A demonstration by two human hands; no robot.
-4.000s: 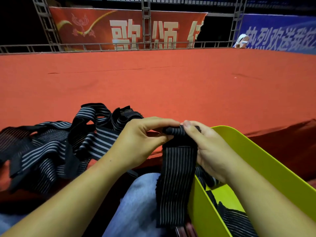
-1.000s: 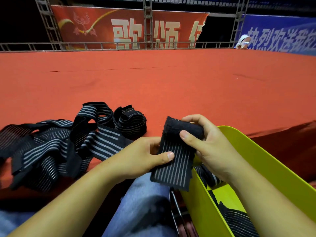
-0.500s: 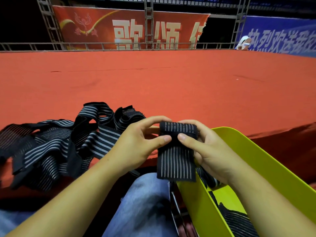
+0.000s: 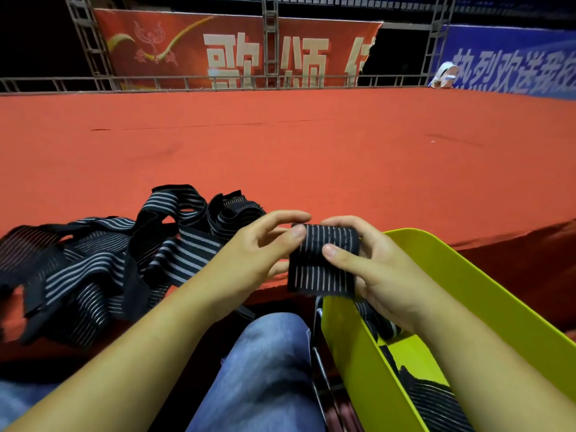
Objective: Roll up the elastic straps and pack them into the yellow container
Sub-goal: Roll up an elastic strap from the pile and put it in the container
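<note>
Right hand (image 4: 385, 277): grips strap roll (image 4: 325, 241), thumb across its front.
Left hand (image 4: 249, 257): pinches the roll's left end.
Strap roll: between both hands, short tail hanging, above yellow container's (image 4: 486, 294) front corner.
Loose straps (image 4: 103, 266): heaped at red platform's (image 4: 311, 157) near edge, beside left hand.

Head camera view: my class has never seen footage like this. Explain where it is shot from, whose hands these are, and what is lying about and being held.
There is no machine: one camera sits on a person's head, looking down at their own hands. The left hand and right hand hold a partly rolled black striped strap, its loose end hanging. More unrolled straps lie heaped on the red carpet at left. The yellow container at right already holds other straps.
</note>
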